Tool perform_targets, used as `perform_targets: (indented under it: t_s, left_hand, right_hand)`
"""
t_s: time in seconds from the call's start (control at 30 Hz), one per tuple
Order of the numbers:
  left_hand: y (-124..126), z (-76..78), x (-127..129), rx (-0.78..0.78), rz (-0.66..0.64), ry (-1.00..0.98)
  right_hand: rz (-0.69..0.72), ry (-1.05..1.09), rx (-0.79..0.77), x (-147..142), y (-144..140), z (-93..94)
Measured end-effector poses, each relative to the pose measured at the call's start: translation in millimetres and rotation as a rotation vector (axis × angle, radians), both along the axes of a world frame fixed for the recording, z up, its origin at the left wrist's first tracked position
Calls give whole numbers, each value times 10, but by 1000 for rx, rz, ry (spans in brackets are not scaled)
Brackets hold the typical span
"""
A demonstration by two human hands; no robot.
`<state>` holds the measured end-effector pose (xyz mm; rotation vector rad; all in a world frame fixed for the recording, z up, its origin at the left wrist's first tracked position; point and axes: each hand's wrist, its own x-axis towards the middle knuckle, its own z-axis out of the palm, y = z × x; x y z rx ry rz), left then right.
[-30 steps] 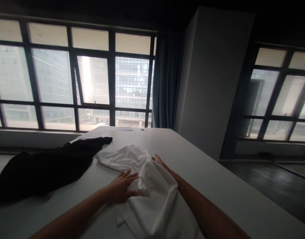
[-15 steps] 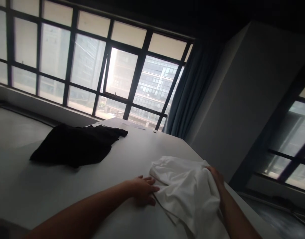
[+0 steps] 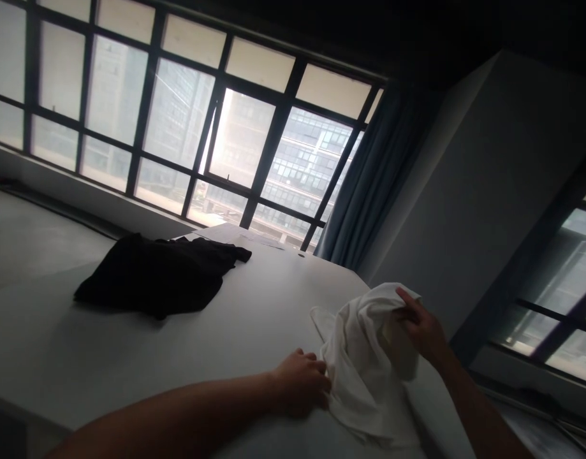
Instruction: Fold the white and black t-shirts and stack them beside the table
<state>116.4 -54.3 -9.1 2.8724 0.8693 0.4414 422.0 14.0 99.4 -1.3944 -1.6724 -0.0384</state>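
A crumpled white garment (image 3: 364, 363) is bunched up at the right side of the white table (image 3: 254, 312), its exact kind hidden by the folds. At its upper right, my right hand (image 3: 424, 328) pinches the cloth between thumb and fingers and holds that part raised off the tabletop. My left hand (image 3: 305, 382) has its fingers curled on the garment's left edge, low over the table. Part of the fabric hangs in loose folds between both hands, and a flap lies on the table behind.
A black garment (image 3: 159, 274) lies spread on the table to the left. Papers (image 3: 261, 241) rest at the far end near the window (image 3: 245, 140). A blue curtain (image 3: 364, 191) and a grey pillar (image 3: 446, 185) stand beyond the table's right edge.
My right hand has lifted its part of the white garment upward. My left hand has moved right, and its spread fingers have closed on the garment's left edge. The view has shifted slightly.
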Motion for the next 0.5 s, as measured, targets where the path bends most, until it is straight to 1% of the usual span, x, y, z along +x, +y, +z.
perform_targets:
  t_s: [0.07, 0.1, 0.2, 0.27, 0.33, 0.37, 0.4, 0.43, 0.47, 0.5]
  left_hand:
    - [19, 169, -156, -4, -59, -18]
    - [27, 293, -278, -55, -109, -71]
    - [20, 749, -701, -426, -202, -395]
    - [3, 1032, -933, -643, -275, -669]
    - [17, 1224, -1088, -748, -303, -942]
    - [45, 1276, -1146, -760, -277, -1062]
    - [92, 1297, -1200, -744, -208, -1166]
    - [156, 1290, -1258, -709, -112, -1248]
    - [234, 1258, -1327, -661, -5, -1305]
    - [324, 1206, -1411, -606, 109, -1341]
  right_hand:
    - [-164, -270, 110, 279, -148, -3]
    - [-235, -377, 173, 453, -225, -7]
    - [-409, -583, 329, 968, -404, 19]
    - [-491, -647, 397, 1176, -419, 130]
    - [-523, -661, 412, 1196, -299, 347]
    - [-514, -646, 394, 1132, -180, 484]
    - [-503, -616, 361, 1027, -26, 624]
    - [-483, -573, 297, 890, 158, 752]
    - [-461, -529, 198, 730, 363, 854]
    - [-424, -501, 66, 559, 575, 915]
